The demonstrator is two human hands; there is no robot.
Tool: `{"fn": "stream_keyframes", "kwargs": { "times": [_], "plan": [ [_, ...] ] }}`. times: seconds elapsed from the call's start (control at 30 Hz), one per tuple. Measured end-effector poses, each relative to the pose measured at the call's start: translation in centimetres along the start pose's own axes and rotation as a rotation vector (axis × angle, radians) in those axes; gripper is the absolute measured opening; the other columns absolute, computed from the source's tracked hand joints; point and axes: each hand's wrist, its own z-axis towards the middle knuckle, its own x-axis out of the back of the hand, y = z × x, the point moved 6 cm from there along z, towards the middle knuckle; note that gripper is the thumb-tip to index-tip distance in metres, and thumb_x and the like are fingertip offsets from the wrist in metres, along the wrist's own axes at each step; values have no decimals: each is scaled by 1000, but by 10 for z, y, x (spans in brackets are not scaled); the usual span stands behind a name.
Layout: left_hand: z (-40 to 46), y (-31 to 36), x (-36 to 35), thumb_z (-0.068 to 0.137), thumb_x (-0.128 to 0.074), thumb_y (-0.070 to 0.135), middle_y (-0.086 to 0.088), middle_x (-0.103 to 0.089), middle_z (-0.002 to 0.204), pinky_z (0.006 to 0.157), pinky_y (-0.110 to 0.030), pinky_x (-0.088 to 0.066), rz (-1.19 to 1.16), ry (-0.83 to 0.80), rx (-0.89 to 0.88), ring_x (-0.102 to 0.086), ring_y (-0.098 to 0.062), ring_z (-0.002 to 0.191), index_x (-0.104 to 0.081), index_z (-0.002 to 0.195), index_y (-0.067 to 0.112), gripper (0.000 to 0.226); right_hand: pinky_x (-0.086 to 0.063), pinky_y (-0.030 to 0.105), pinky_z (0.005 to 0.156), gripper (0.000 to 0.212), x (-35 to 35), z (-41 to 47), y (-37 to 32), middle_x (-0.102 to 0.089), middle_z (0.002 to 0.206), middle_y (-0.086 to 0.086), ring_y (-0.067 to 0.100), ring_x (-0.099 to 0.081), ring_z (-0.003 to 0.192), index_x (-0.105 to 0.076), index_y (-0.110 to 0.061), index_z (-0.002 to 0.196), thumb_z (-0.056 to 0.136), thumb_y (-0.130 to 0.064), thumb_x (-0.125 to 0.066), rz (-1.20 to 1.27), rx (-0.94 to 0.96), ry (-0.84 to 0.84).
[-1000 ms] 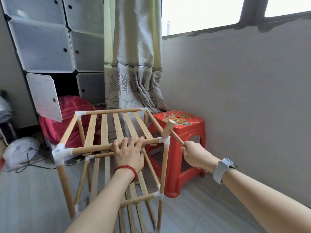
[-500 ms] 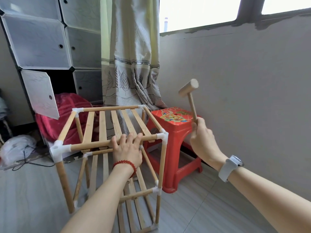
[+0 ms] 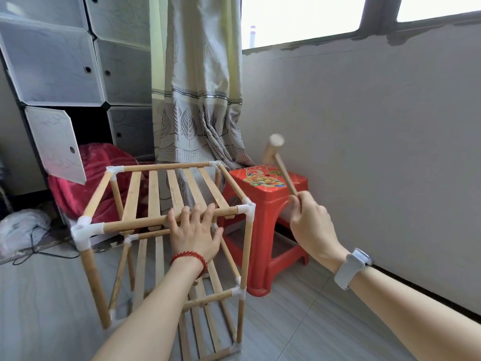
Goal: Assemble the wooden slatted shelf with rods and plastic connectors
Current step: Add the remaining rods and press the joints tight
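— Left hand [image 3: 194, 234]?
— Fingers spread flat on the front top rod [image 3: 166, 220] of the shelf [image 3: 166, 230], centre frame.
— Right hand [image 3: 311, 225]?
— Curled round a small mallet [image 3: 279, 160], raised right of centre above the red stool [image 3: 265, 204], apart from the corner connector [image 3: 247, 205].

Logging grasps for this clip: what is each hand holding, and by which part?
Right hand grips the wooden mallet by its handle's lower end. Left hand rests on the shelf's front rod.
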Motion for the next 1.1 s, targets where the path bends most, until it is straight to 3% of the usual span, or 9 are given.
{"fn": "stream_keyframes", "kwargs": {
  "times": [0.13,0.2,0.3,0.43,0.6,0.73,0.87,1.0,1.1],
  "plan": [
    [-1,1,2,94,-28,57,3,-40,143,111,-49,-2,-104,33,61,-29,-23,134,-34,142,35,53,-45,37,66,24,-21,-11,9,-57,82,7,25,-51,68,-47,-12,96,102,-29,-31,-103,-67,-243],
    [-1,2,3,94,-27,55,5,-42,143,112,-48,-4,-139,48,88,-29,-21,134,-37,140,37,50,-48,38,67,27,-11,-1,13,-62,86,11,28,-55,70,-53,-10,102,102,-27,-32,-51,-39,-123],
    [2,1,5,95,-30,52,6,-45,140,113,-49,-5,-153,67,94,-31,-20,133,-39,138,38,47,-41,36,62,24,12,3,1,-56,73,5,32,-54,67,-48,-9,112,102,-23,-32,93,40,103],
    [1,-1,3,94,-33,51,5,-44,140,113,-49,-5,-142,60,73,-30,-21,133,-37,140,37,48,-38,33,65,25,-23,-12,11,-56,87,6,27,-54,74,-48,-12,97,102,-31,-32,-214,-38,-276],
    [-1,1,3,93,-37,51,3,-44,142,112,-51,-6,-126,58,54,-31,-23,134,-35,142,35,51,-39,33,54,22,2,-4,6,-54,66,4,26,-52,58,-48,-9,101,102,-26,-34,119,11,89],
    [-2,0,2,93,-39,51,3,-46,140,111,-51,-8,-121,70,54,-33,-24,132,-38,140,35,50,-49,40,68,27,-35,-15,19,-59,85,7,27,-57,73,-48,-12,95,102,-31,-30,-92,-121,-268],
    [-1,1,4,93,-39,50,4,-45,141,111,-50,-6,-116,84,44,-32,-23,132,-38,140,35,49,-40,31,52,22,-9,-7,7,-55,69,3,20,-51,55,-45,-10,98,102,-26,-30,173,-40,38],
    [-2,0,0,88,-52,45,0,-56,129,108,-52,-12,-119,104,31,-43,-27,123,-50,131,31,46,-47,35,60,29,-38,-14,14,-57,83,6,23,-55,68,-45,-11,94,102,-32,-28,-74,-126,-281],
    [0,1,-2,81,-64,42,-2,-63,117,104,-54,-20,-106,145,22,-52,-29,113,-60,121,27,43,-45,34,59,29,-19,0,6,-60,80,7,24,-55,67,-49,-9,93,102,-29,-29,61,-54,-81]
  ]
}}
